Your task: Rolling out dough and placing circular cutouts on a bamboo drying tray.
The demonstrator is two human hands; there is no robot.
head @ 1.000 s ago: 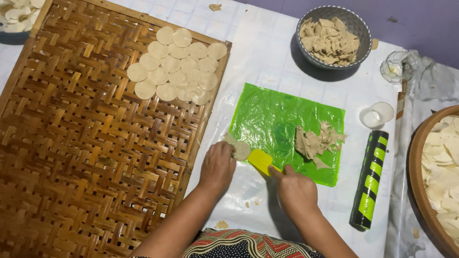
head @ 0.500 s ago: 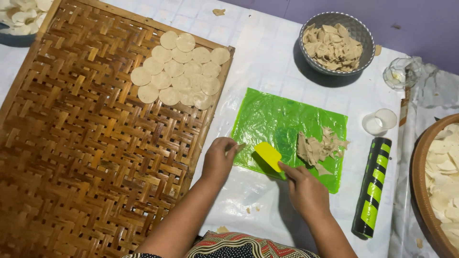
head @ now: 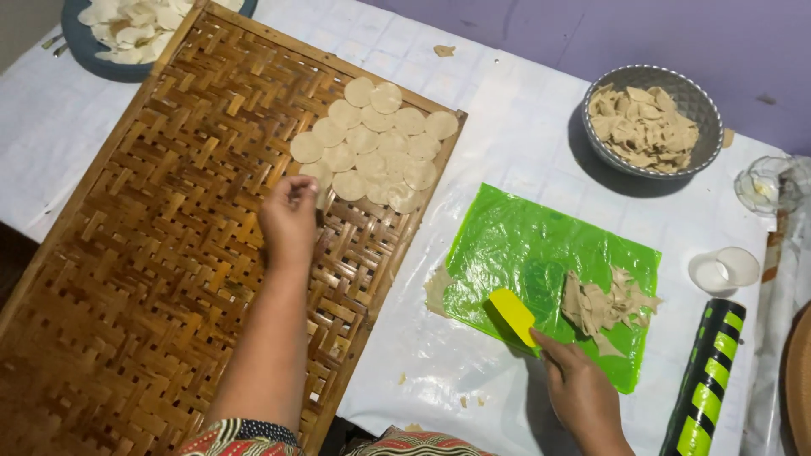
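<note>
Black roller (head: 705,380) with bright green stripes at the tabletop's (head: 524,118) right edge, lying lengthwise beside a green plastic sheet (head: 541,245). Left hand (head: 289,221) over the woven bamboo tray (head: 152,253), fingers pinched together just below a cluster of pale dough discs (head: 372,143); cannot tell whether a disc sits in the pinch. Right hand (head: 583,397) gripping a yellow scraper (head: 514,316) at the sheet's near edge, just left of a heap of dough scraps (head: 604,304). Grey bowl (head: 646,122) of dough pieces beyond the sheet, small white cup (head: 722,270) and glass dish (head: 769,186) to the right, blue plate (head: 127,38) of pieces at far left.
</note>
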